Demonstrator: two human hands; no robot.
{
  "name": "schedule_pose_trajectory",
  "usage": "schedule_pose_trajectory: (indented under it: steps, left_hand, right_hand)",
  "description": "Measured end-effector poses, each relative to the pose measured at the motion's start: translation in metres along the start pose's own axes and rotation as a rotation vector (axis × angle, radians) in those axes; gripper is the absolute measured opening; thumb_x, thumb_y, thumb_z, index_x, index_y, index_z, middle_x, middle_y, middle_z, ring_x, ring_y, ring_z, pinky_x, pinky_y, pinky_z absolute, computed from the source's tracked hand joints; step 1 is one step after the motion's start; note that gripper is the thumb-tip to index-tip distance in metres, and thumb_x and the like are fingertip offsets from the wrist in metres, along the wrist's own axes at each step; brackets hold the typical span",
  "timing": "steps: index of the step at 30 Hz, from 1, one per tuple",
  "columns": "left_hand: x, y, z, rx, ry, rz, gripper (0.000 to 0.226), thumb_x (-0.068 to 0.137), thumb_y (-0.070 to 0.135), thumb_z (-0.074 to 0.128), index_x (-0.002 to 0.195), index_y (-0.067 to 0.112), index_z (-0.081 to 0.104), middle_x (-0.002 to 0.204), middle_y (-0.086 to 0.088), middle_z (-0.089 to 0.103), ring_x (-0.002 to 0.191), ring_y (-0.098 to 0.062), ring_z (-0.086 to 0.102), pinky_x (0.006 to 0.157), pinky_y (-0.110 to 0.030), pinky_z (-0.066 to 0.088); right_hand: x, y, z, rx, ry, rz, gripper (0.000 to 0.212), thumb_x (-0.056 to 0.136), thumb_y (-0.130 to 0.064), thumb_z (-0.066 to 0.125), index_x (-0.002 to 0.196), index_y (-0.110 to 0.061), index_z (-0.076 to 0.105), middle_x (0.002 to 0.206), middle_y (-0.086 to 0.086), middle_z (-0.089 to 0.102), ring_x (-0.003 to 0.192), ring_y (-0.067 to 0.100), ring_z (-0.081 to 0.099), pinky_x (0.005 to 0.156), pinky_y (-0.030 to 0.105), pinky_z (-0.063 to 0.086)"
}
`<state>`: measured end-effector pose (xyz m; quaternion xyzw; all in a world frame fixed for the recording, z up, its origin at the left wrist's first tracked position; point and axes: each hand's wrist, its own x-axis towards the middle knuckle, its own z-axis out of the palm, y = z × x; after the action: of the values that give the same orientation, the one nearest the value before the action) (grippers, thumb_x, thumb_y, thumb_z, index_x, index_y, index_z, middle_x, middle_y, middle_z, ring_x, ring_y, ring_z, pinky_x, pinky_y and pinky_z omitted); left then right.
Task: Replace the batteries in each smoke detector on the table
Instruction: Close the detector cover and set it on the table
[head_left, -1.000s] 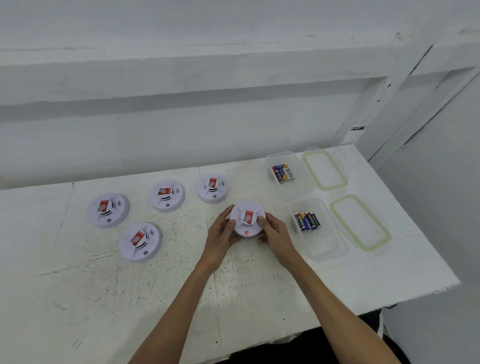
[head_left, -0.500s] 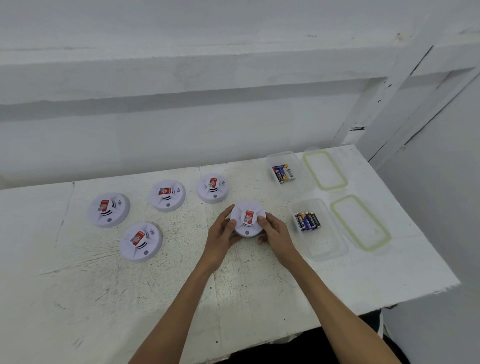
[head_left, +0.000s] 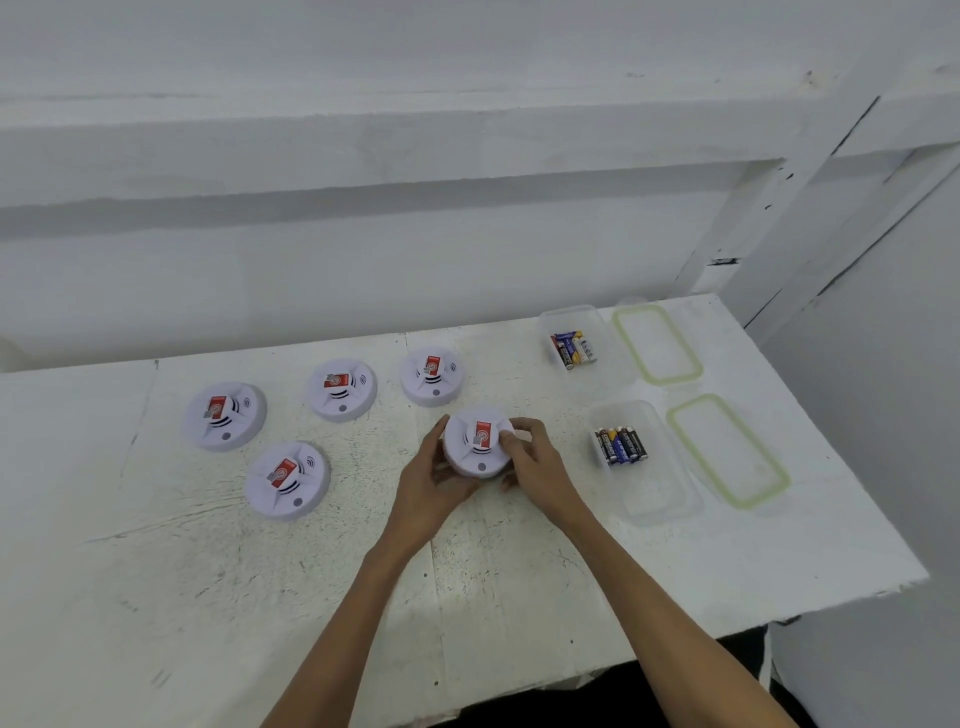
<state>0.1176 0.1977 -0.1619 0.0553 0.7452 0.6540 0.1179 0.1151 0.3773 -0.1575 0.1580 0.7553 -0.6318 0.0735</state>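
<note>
Now the detector (head_left: 480, 441) is no longer flat between the hands as it was a second ago. It has come a little toward the left palm, and its left rim seems raised off the table (head_left: 311, 597), with part of the side wall showing.

The left hand (head_left: 426, 483) has closed in. Its fingers curl round the left rim and reach under the body, while the thumb lies along the upper left edge. The right hand (head_left: 535, 467) grips the other side, thumb pressed on the top right rim and the other fingers wrapped round the edge below it. So both hands hold the detector, fingers narrow and tight on it. The small spot on the front, between the two thumbs' side and the wrists, showed red a second ago and looks grey now.

I judge this to be the start of opening the first unit, either a twist of the housing or a turn-over to reach the battery bay. No battery is out yet.

The other detectors (head_left: 288, 480), four of them, lie untouched well beyond the left knuckles. Just past the right fingers' outer side stands the near box (head_left: 660, 499) of batteries (head_left: 621, 444), and a far box (head_left: 571, 314) lies beyond the right fingertips. Which one holds fresh cells I cannot tell.
</note>
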Motion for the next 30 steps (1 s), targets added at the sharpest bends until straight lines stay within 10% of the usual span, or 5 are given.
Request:
schedule_pose_trajectory:
  steps: [9,16,30]
  left_hand:
    - [-0.010,-0.029,-0.044,0.388,0.305,0.163,0.081,0.066,0.041,0.095,0.134,0.019,0.058,0.131,0.007,0.060,0.121,-0.011,0.056,0.102,-0.032,0.050]
    - [-0.009,-0.041,-0.040,0.512,0.255,0.174,0.084,0.071,0.034,0.091,0.140,0.013,0.048,0.138,-0.003,0.047,0.132,-0.022,0.045,0.110,-0.039,0.044]
    - [-0.016,-0.035,-0.035,0.518,0.254,0.240,0.081,0.087,0.042,0.072,0.151,0.007,0.037,0.151,-0.008,0.039,0.146,-0.019,0.032,0.117,-0.011,0.022]
  right_hand:
    - [0.004,-0.005,0.035,-0.448,-0.156,-0.288,0.059,0.087,-0.037,0.070,0.142,-0.030,0.048,0.129,-0.004,0.049,0.102,0.009,0.059,0.089,0.023,0.050]
    - [0.006,0.006,0.034,-0.572,-0.183,-0.364,0.069,0.088,-0.033,0.072,0.149,-0.021,0.042,0.131,0.007,0.044,0.100,0.011,0.050,0.083,0.016,0.041]
    - [0.002,-0.007,0.025,-0.570,-0.077,-0.349,0.055,0.092,-0.023,0.067,0.143,-0.014,0.050,0.130,0.003,0.053,0.080,0.013,0.063,0.079,0.024,0.051]
